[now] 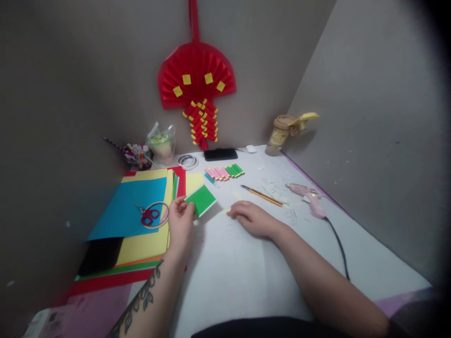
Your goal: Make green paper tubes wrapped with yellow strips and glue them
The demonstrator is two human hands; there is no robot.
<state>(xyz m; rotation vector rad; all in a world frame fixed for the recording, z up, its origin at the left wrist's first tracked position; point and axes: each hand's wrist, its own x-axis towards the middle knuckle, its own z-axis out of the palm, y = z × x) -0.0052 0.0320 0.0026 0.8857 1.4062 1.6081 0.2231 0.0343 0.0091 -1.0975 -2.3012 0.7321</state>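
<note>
My left hand (181,223) pinches the near corner of a small green paper rectangle (201,199) and holds it just above the white table (239,267). My right hand (252,218) lies on the table to the right, fingers curled, its fingertips on a thin yellow paper strip (226,211). A row of rolled pink and green paper tubes (224,172) lies beyond both hands.
A stack of coloured paper sheets (141,220) with red scissors (148,216) and a tape ring lies at left. A pencil (262,195), a pink glue gun (308,198) with a black cord, a phone (221,154), a cup (280,134) and a pen holder (139,155) stand around. A red paper fan decoration (197,84) hangs on the wall.
</note>
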